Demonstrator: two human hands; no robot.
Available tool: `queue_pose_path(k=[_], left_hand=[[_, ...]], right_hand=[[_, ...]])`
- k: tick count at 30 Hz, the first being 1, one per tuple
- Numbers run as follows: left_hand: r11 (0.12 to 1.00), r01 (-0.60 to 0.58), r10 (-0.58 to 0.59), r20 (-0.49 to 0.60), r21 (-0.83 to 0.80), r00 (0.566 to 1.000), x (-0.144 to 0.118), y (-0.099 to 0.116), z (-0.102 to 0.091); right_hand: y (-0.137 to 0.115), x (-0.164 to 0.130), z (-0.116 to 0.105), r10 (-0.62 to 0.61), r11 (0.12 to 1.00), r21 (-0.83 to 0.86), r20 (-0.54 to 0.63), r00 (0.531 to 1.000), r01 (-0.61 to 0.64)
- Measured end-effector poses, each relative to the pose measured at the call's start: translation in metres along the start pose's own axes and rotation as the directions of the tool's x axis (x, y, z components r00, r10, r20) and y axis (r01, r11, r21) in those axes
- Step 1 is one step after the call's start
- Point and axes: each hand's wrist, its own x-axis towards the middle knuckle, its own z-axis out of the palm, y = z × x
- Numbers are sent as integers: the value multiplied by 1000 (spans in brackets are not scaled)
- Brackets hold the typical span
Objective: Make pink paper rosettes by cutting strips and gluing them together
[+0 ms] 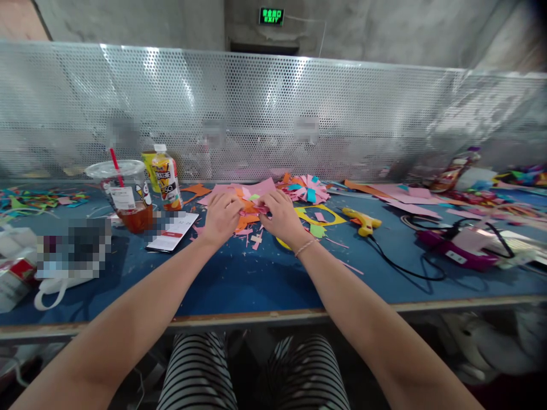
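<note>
both hands meet at the middle of the blue counter (239, 285). the left hand (222, 216) and the right hand (282, 217) pinch a small pink paper piece (253, 209) between their fingers, above a heap of orange and pink scraps (250, 225). a yellow paper ring (329, 215) lies just right, a glue gun (362, 221) farther right, an iced tea cup (128, 196) far left.

One cup (123, 193), one glue gun (361, 221)

Blue table (239, 285); pink paper sheet (256, 188); orange and pink scraps (250, 225); yellow paper ring (327, 215); yellow glue gun (361, 221) with black cord (401, 266); cup (126, 193) with red straw (115, 166); black-and-white striped trousers (256, 373); green exit sign (271, 16).
</note>
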Motion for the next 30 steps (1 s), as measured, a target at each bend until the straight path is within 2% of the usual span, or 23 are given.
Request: queue_pose_path(k=[12, 24, 30], left_hand=[[1000, -11, 11, 11, -8, 1000, -1, -2, 3], [997, 72, -69, 60, -41, 996, 2, 4, 2], [982, 147, -142, 48, -117, 989, 2, 4, 4]], right_hand=[[6, 4, 3, -11, 982, 188, 26, 1000, 6], [7, 1, 4, -59, 967, 250, 70, 996, 40], [7, 1, 6, 76, 968, 240, 3, 997, -74]])
